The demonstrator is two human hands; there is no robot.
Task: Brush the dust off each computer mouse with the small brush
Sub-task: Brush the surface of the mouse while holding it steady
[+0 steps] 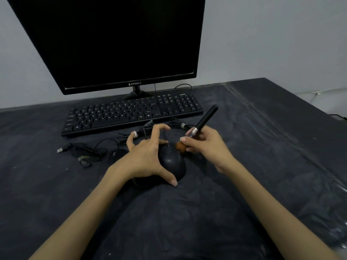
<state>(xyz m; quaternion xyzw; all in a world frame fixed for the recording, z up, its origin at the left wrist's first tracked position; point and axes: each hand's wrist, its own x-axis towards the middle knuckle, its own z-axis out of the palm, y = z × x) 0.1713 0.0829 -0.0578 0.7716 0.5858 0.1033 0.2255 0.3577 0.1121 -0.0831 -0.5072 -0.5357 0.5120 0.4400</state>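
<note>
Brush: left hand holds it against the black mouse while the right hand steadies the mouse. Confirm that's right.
Wrong on the hands, which are swapped. The head view shows the right hand holding the brush against the black mouse, while the left hand steadies the mouse.

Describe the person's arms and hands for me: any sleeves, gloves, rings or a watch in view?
Both forearms are bare right down to the bottom edge of the picture; no sleeves show. The left hand and right hand wear no gloves. No watch, bracelet or ring is visible on either wrist or on the fingers. The fingernails look short and unpainted.
</note>
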